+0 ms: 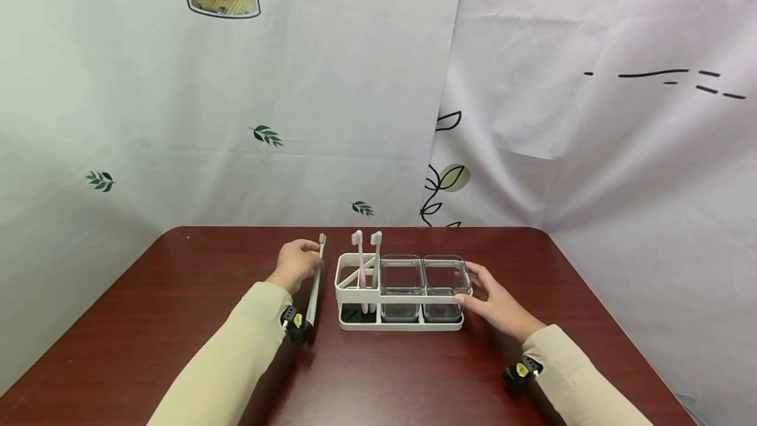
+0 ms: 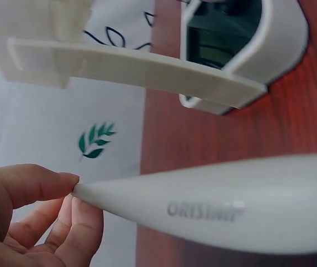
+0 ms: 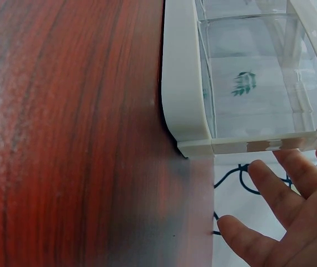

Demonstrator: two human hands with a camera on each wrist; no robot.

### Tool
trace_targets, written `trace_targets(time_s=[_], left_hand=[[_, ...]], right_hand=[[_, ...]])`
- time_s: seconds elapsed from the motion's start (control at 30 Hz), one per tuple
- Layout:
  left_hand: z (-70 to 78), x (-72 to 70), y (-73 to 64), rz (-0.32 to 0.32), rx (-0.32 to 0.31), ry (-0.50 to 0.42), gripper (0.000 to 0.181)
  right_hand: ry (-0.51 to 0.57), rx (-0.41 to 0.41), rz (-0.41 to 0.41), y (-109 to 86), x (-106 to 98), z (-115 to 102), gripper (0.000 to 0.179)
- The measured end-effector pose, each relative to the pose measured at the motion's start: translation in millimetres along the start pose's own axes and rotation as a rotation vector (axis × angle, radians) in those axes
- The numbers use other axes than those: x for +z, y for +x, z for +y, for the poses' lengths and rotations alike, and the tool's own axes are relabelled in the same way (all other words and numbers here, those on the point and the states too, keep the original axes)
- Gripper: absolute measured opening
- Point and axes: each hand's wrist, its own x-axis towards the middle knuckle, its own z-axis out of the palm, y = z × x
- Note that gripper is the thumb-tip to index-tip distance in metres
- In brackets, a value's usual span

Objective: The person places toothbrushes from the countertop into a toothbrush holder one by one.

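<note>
A white toothbrush (image 1: 315, 291) is pinched by my left hand (image 1: 298, 263) near its neck, bristles up, beside the left end of the toothbrush holder (image 1: 402, 327). In the left wrist view, its thick white handle (image 2: 231, 206) bears blurred lettering. My right hand (image 1: 493, 301) grips the holder's right end, thumb at the front rail and fingers behind. Some of that hand's fingers (image 3: 275, 194) stretch out below the holder's end in the right wrist view. A pink toothbrush (image 1: 361, 265) and a greyish one (image 1: 375, 268) stand in the left compartment.
Two clear cups, a left one (image 1: 402, 275) and a right one (image 1: 445, 275), sit side by side in the holder. Everything stands on a dark red wooden table (image 1: 378, 380). Behind it hangs a pale printed cloth (image 1: 331, 84).
</note>
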Motion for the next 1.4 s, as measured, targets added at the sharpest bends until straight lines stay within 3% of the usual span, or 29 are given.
trace_targets(time_s=[0.17,0.47,0.8,1.1,1.4], left_hand=[[6.9,-6.2,-2.2,0.007,0.015,-0.036,0.038],[26.8,-15.0,-10.0,0.033,0.059,-0.194,0.04],[46.5,-18.9,-25.1,0.087,0.103,-0.254,0.042],[60.7,-20.2,-41.4,0.157,0.187,-0.35,0.04],[73.4,-22.5,-57.5,0.175,0.275,-0.425,0.041]], right_hand=[[-0.005,-0.001,0.005,0.4,1,0,0.069],[-0.006,-0.011,0.003,0.0,0,1,0.07],[0.04,-0.034,0.01,0.3,2,3,0.067],[0.027,-0.021,0.02,0.8,3,4,0.068],[0.025,-0.036,0.021,1.7,3,6,0.067]])
